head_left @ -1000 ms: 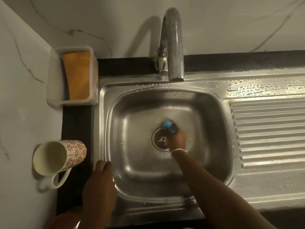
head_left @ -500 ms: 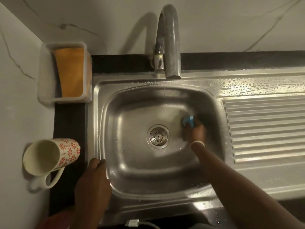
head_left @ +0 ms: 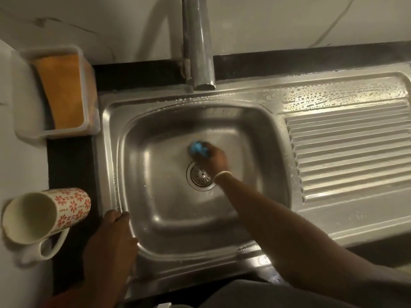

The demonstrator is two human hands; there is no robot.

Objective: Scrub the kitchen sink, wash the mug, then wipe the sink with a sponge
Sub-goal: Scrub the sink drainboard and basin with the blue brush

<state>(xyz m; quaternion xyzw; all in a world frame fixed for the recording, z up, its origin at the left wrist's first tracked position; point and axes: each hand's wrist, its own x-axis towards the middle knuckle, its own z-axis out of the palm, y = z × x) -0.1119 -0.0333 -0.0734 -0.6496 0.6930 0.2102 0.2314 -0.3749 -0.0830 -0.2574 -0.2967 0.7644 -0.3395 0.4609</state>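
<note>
The right hand (head_left: 214, 160) reaches down into the basin of the sink (head_left: 169, 210) and grips a blue scrubber (head_left: 198, 148), pressing it against the basin floor just behind the drain (head_left: 201, 175). The hand and scrubber are blurred, so the fingers cannot be made out one by one, but they curl over the blue pad. A pale band sits at that wrist.

The left hand (head_left: 111, 245) rests on the sink's front-left rim with its fingers lying fairly straight along the metal edge, holding nothing.

The mug (head_left: 44, 215) lies on its side on the counter to the left of the sink, near the left hand but apart from it. Its open mouth faces left and its handle points toward the near edge. It is cream inside and white outside with a red flower pattern.

An orange sponge (head_left: 61, 90) stands in a white holder (head_left: 24, 112) at the far-left corner, well apart from both hands.

The sink is stainless steel, wet, with drops along its back rim and across the ribbed draining board (head_left: 347, 152) on the right. The tap (head_left: 199, 47) hangs over the back edge of the basin.
</note>
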